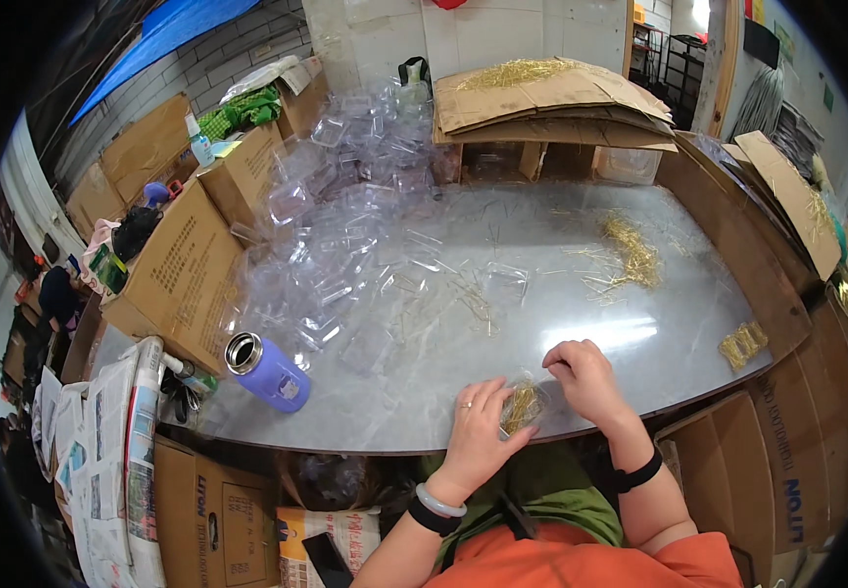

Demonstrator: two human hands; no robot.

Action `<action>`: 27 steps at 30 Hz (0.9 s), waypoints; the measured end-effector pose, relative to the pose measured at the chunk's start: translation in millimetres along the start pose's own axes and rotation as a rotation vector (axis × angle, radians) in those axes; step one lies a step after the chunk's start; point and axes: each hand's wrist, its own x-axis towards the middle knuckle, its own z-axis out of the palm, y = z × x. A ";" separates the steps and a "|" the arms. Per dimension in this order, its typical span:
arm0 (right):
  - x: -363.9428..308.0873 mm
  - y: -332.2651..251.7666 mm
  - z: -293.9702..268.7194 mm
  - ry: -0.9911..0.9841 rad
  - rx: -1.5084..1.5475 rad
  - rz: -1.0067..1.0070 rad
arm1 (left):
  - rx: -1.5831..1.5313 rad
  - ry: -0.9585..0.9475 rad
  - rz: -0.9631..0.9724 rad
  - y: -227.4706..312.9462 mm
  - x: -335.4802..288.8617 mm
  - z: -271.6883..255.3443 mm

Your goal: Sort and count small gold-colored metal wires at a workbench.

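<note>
A small clear plastic box of thin golden pins [522,407] was clamped at the grey marble table's [424,392] near edge by the left hand [478,431], steadying it, while the right hand's [588,377] fingers were pinched together at its rim.

We cannot make out single pieces in the gold bundle [522,405]; our left hand [478,431] covers its near side. The clear trays [345,265] blur into one glassy heap. Our elbows are cut off by the lower edge, and the dark fisheye rim swallows the room's corners.
</note>
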 end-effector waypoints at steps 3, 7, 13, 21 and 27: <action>0.8 3.7 -3.8 -0.120 0.008 -0.047 | -0.041 -0.054 0.027 -1.9 3.3 -1.7; -4.5 1.1 5.1 -0.139 0.006 -0.123 | -0.043 -0.092 0.027 -0.4 3.8 -5.5; 12.5 9.3 0.5 -0.160 0.148 -0.024 | -0.003 -0.097 0.054 -0.6 4.5 -5.0; 1.9 24.2 16.1 -0.080 0.362 0.227 | 0.079 -0.037 0.062 -1.6 -3.7 1.7; 2.9 23.3 14.6 -0.169 0.386 0.133 | 0.082 -0.048 0.067 0.9 -2.1 0.2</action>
